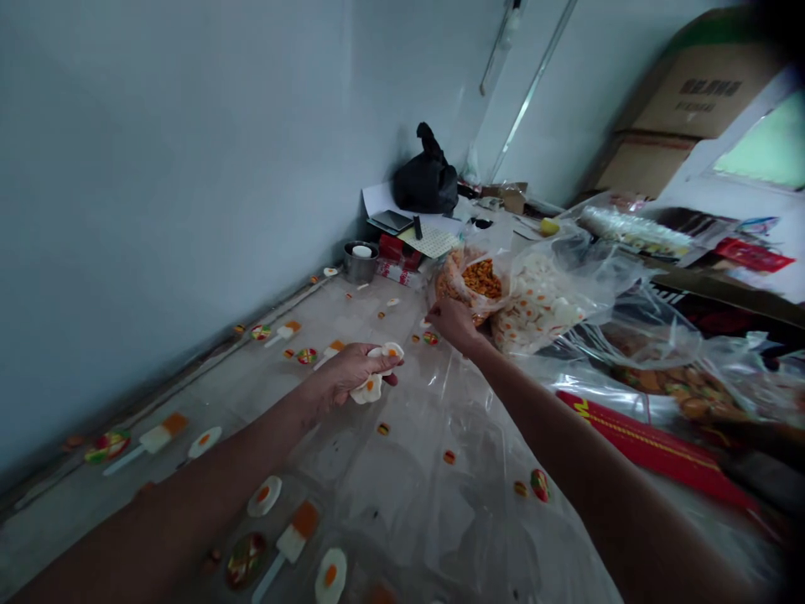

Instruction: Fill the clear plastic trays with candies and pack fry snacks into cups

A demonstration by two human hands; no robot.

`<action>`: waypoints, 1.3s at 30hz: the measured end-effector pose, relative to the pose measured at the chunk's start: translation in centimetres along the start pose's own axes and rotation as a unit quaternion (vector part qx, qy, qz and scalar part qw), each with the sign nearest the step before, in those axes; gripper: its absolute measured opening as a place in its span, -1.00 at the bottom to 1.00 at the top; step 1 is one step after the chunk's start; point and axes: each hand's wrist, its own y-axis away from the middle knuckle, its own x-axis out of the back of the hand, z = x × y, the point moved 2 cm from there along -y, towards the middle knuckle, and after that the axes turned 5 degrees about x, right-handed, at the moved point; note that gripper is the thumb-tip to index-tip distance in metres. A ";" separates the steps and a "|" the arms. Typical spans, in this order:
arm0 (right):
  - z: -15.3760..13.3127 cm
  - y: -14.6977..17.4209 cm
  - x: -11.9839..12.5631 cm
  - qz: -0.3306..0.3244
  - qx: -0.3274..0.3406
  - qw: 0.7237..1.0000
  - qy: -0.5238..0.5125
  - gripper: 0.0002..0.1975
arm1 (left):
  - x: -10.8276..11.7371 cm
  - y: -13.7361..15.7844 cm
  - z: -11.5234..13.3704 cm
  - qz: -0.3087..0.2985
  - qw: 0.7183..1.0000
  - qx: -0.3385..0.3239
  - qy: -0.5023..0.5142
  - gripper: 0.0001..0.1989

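My left hand [352, 369] is closed around several small fried-egg-shaped pieces [368, 389], white with orange yolks, held above the plastic-covered table [402, 503]. Farther forward, my right hand [451, 321] reaches down to the table with its fingers pinched together. A small white piece [425, 323], looking like another fried egg, shows at those fingertips, partly hidden. Close by lie a round red-green piece [431, 338] and a tiny burger piece [415, 338]. Popsicle-shaped pieces [293, 537], more fried eggs [330, 575] and tiny burgers [383, 429] are spread in groups over the table.
An open bag of orange pieces [481, 278] and a clear bag of fried-egg pieces [537, 302] stand beside my right hand. Behind are a metal cup [360, 264] and a black bag [426, 180]. A red package [654, 449] lies right; cardboard boxes [692, 92] are stacked behind.
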 end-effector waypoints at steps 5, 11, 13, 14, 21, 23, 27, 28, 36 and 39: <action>0.0 2.2 1.1 0.073 0.003 0.995 -0.075 -0.80 | -0.5 -0.3 0.5 0.023 0.999 -0.002 -0.033 -0.61; -3.4 14.6 0.9 -0.056 0.043 0.889 -0.452 -0.70 | -3.7 1.2 0.5 -0.045 0.988 -0.029 -0.147 -0.66; -3.9 17.9 1.2 -0.030 0.004 0.873 -0.487 -0.73 | -5.3 2.1 0.2 -0.079 0.980 -0.045 -0.177 -0.65; -3.7 19.0 1.6 -0.006 -0.015 0.872 -0.490 -0.74 | -6.2 2.5 -0.1 -0.092 0.978 -0.048 -0.180 -0.64; 2.3 16.8 4.8 -0.007 -0.142 0.824 -0.548 -0.74 | -10.2 1.1 -0.8 -0.084 0.990 0.001 -0.111 -0.68; 4.8 14.2 5.2 0.049 -0.193 0.834 -0.514 -0.76 | -10.0 0.4 -0.4 -0.047 0.996 0.031 -0.074 -0.74; 8.6 9.1 4.5 0.093 -0.222 0.858 -0.453 -0.86 | -8.3 0.2 0.9 -0.007 0.998 0.053 -0.023 -0.75; 9.1 8.2 4.0 0.096 -0.224 0.866 -0.437 -0.88 | -7.9 0.3 1.1 -0.009 0.998 0.052 -0.021 -0.74; 8.9 6.8 2.2 0.148 -0.178 0.940 -0.250 -0.96 | -7.9 -0.8 -0.3 -0.023 0.998 0.040 0.030 -0.68; 7.8 7.1 1.7 0.165 -0.134 0.963 -0.167 -0.94 | -8.5 -1.2 -1.1 0.007 0.998 0.027 0.062 -0.61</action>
